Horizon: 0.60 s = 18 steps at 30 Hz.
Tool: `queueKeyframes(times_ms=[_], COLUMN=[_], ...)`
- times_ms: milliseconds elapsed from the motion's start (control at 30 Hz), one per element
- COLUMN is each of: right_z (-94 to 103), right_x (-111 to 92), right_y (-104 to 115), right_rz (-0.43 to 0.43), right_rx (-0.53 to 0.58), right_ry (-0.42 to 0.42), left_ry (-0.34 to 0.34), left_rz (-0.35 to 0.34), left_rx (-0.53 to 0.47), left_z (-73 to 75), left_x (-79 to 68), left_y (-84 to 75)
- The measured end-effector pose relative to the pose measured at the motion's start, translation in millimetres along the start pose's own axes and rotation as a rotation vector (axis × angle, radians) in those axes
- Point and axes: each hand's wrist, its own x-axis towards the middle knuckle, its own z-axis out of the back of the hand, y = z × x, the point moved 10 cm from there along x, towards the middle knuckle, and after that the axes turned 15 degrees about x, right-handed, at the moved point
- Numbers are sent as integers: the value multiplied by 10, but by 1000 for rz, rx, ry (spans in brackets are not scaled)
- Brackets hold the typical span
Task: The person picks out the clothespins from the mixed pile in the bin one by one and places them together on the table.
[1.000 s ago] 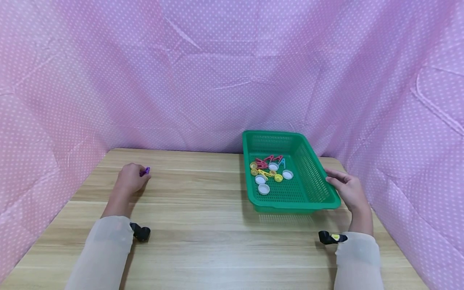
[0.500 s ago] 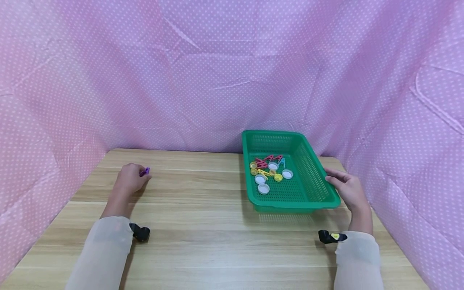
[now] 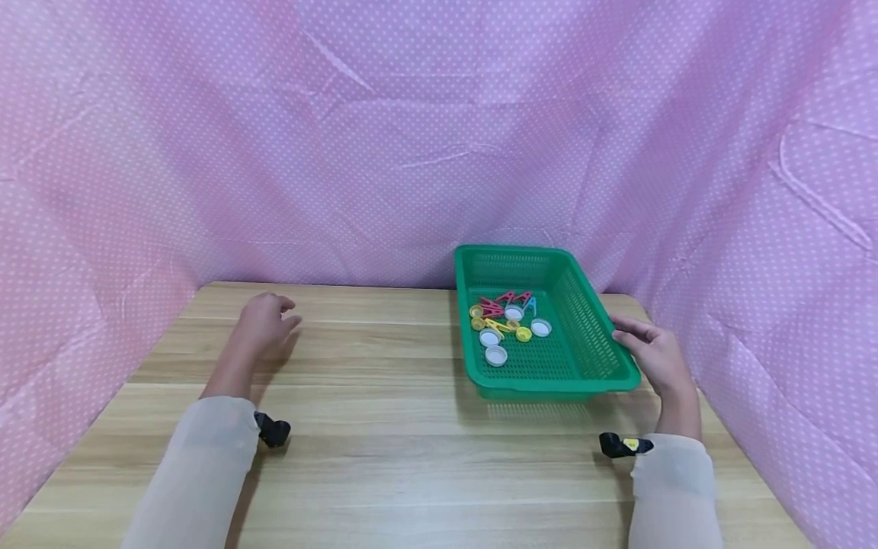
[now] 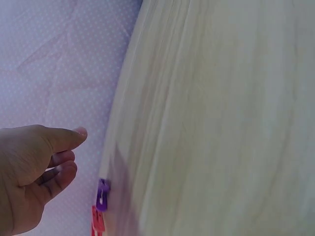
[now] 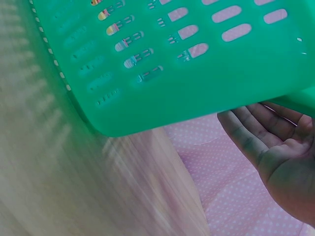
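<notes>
My left hand [image 3: 264,324] hovers over the left rear of the table, fingers loosely bent and holding nothing. In the left wrist view, a purple clothespin [image 4: 103,195] and a red clothespin [image 4: 97,221] lie near the table's edge, beyond my left fingertips; the head view does not show them. My right hand [image 3: 655,354] grips the right rim of a green plastic basket [image 3: 549,386], its fingers under the rim in the right wrist view. Inside the basket lie pink clothespins [image 3: 492,308], a yellow clothespin [image 3: 497,325], a blue clothespin [image 3: 530,306] and several white and yellow bottle caps [image 3: 541,328].
The basket stands at the right rear of the wooden table [image 3: 384,442]. A pink polka-dot cloth [image 3: 411,137] hangs behind the table and along both sides. A small black camera [image 3: 273,431] is strapped to my left wrist, another black camera [image 3: 617,445] to my right.
My left hand, earlier at the purple clothespin, has come away from it, lifting slightly and shifting right. My right hand keeps its grip on the basket rim.
</notes>
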Motion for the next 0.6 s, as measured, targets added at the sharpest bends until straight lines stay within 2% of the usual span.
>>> queueKeyframes(times_ms=[167,467,600], right_z=[2,-15,-11], right_x=[4,-26,-26], right_y=[-5,31,39], right_rz=[-1,10,18], right_rx=[1,-3,-10], right_ry=[-2,3,-2], left_ry=[10,-74,-81], left_rz=[-41,-161,-202], left_rx=[28,71,81], left_z=[8,80,130], left_x=[105,279,327], left_y=[-165,-533,-729])
